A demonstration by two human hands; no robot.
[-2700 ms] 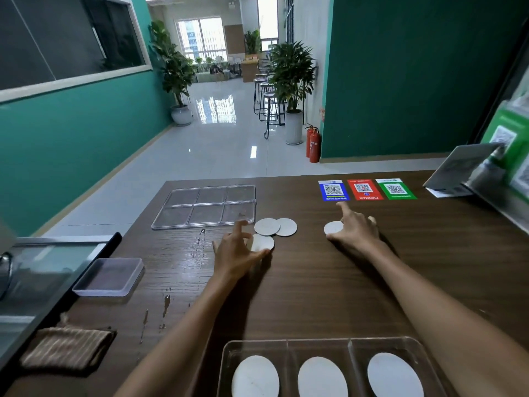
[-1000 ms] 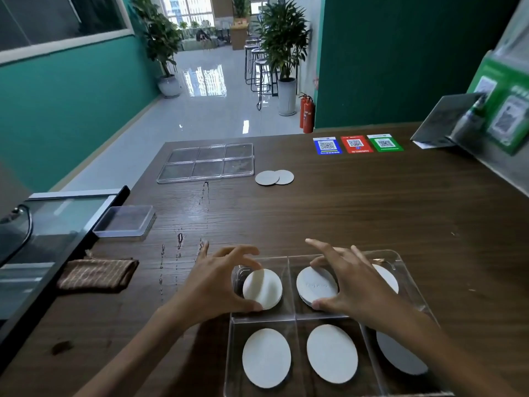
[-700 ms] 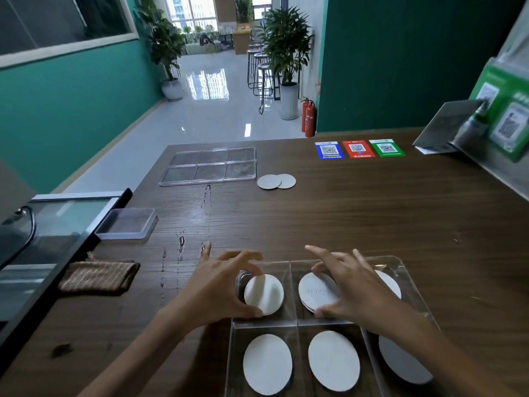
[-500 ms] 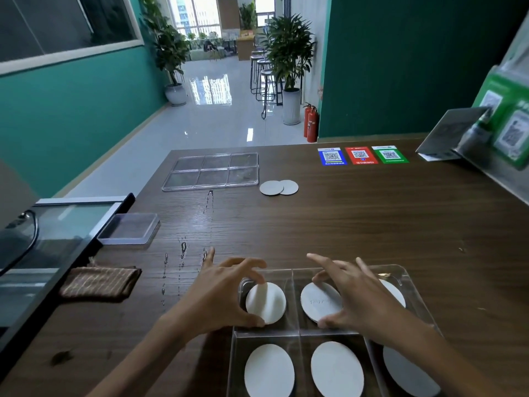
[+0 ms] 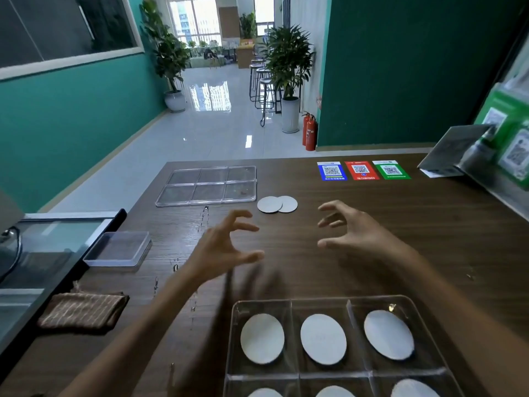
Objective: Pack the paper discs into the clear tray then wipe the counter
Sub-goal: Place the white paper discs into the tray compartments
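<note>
Where the wooden counter (image 5: 372,242) meets the bottom edge of the view sits the clear tray (image 5: 289,309), a transparent plastic box split by thin walls into a grid of compartments. Its far row holds three white paper discs (image 5: 323,338), one per compartment, each plain and lying flat. A nearer row is cut off by the frame, so only the tops of three more discs show. Two loose discs (image 5: 277,204) lie overlapping farther out, just beside a clear six-section lid (image 5: 209,185). Both hands hover above the bare wood between tray and loose discs: the left hand (image 5: 220,250) and the right hand (image 5: 355,233) each have fingers spread and lightly bent, holding nothing. Blue, red and green QR cards (image 5: 361,170) lie at the far edge; their small print is unreadable. A striped brown cloth (image 5: 83,310) rests at the left.
</note>
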